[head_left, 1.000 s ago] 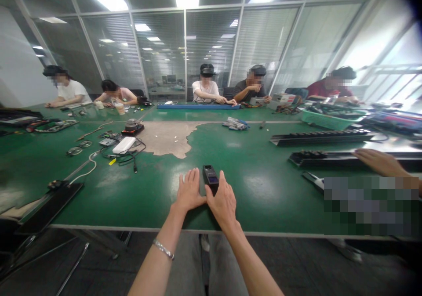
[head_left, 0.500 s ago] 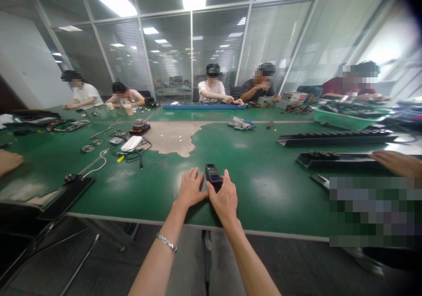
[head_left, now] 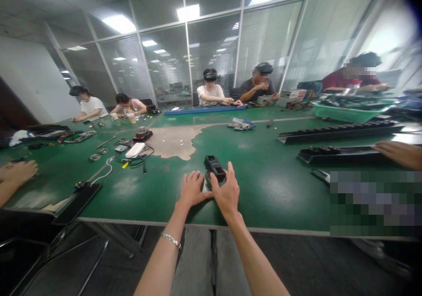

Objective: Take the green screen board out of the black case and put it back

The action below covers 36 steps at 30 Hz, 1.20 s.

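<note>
A small black box-shaped device (head_left: pixel 215 166), with a dark window on its top face, is in front of me near the table's front edge. Its near end is between the thumb and fingers of my right hand (head_left: pixel 227 189), which is closed on it. The device looks slightly tilted, and my hand hides part of its near side. My left hand (head_left: pixel 191 190) lies on the green table (head_left: pixel 148 203) just left of the device, fingers spread and holding nothing. The left thumb reaches toward the right one; whether they touch, I cannot tell.
A white adapter-like block (head_left: pixel 135 150) with cables lies left of centre. Grey gloves (head_left: pixel 241 124) lie farther back. Black metal channels (head_left: pixel 343 132) and a green basket (head_left: pixel 349 111) are at right. Co-workers sit around the table; a person's hand (head_left: pixel 400 153) rests at right.
The black device has tilted and turned in my right hand, with its far end shifted slightly. The left hand stays spread on the table. The whole view has rotated a little.
</note>
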{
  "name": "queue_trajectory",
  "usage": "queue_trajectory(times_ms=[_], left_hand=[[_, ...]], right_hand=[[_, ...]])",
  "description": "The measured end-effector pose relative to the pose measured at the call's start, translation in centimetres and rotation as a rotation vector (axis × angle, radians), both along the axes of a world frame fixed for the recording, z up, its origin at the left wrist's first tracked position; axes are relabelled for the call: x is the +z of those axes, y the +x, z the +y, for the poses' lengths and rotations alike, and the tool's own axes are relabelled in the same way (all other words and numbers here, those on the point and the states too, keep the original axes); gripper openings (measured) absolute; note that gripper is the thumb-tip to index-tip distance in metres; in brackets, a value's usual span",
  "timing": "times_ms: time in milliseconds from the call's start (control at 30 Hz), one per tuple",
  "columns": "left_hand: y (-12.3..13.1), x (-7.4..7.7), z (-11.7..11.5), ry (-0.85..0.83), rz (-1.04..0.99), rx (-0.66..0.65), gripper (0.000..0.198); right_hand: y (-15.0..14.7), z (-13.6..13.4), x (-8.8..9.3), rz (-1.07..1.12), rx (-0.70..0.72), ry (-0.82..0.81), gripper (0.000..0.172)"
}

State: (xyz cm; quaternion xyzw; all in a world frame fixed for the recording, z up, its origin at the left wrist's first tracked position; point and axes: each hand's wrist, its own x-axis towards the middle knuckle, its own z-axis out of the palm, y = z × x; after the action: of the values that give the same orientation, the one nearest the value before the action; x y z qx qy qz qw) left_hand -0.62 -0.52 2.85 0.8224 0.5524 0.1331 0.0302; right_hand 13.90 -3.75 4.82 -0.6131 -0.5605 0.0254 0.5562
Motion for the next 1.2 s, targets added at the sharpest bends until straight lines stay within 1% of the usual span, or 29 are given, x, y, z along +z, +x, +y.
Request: queue_trajectory(times_ms=[67, 133, 200, 333, 433, 600, 900, 1067, 1200], left_hand=[[0.0, -0.1, 0.1, -0.007, -0.021, -0.006, 0.087], [0.0, -0.1, 0.2, -0.021, -0.035, -0.006, 0.094], [0.0, -0.2, 0.3, -0.024, -0.043, -0.009, 0.097], [0.0, -0.3, 0.5, -0.035, -0.052, 0.004, 0.101], [0.0, -0.4, 0.6, -0.031, -0.047, 0.008, 0.101], [0.1, -0.4, 0.6, -0.016, -0.04, 0.013, 0.1], [0.2, -0.2, 0.5, -0.017, -0.019, 0.009, 0.095], [0.3, -0.3, 0.6, -0.009, 0.007, -0.001, 0.093], [0.3, -0.3, 0.6, -0.018, 0.005, -0.003, 0.092]], right_hand=[[1.2, 0.0, 0.6, 0.053, -0.039, 0.032, 0.081], [2.7, 0.0, 0.6, 0.03, -0.079, 0.017, 0.082], [4.2, 0.0, 0.0, 0.011, -0.12, -0.038, 0.083], [5.9, -0.1, -1.7, -0.021, -0.117, -0.167, 0.086], [6.0, -0.1, -2.5, -0.034, -0.115, -0.22, 0.088], [5.7, -0.2, -3.0, -0.095, -0.124, -0.26, 0.086], [5.9, 0.3, -3.9, -0.189, -0.132, -0.17, 0.091], [6.0, 0.3, -3.9, -0.22, -0.122, -0.175, 0.087], [6.0, 0.2, -3.8, -0.227, -0.089, -0.202, 0.077]])
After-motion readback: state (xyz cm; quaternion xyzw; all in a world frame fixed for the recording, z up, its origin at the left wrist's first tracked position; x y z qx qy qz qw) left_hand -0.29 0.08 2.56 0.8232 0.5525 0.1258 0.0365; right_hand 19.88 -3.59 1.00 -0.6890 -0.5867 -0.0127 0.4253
